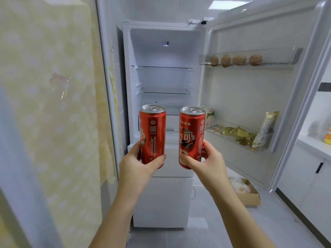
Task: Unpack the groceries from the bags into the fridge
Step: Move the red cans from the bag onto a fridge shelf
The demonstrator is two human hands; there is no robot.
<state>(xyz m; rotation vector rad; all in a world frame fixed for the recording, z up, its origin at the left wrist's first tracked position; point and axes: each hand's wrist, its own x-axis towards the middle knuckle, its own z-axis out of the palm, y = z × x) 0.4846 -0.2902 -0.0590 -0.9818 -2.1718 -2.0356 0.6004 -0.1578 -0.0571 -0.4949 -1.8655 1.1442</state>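
Two tall red soda cans are held upright in front of the open fridge (129, 86). My left hand (138, 163) grips the left red can (154, 129) near its base. My right hand (209, 163) grips the right red can (192, 133) the same way. Both cans hover at about the height of the fridge's lowest compartment. The glass shelves (163, 93) inside hold nothing that I can see.
The fridge door (250, 97) stands open to the right. Its upper rack holds several eggs (239, 60); its lower rack (265, 145) holds a carton and snack packets. A cardboard box (252, 196) lies on the floor. A yellow dotted curtain (53, 104) hangs at left.
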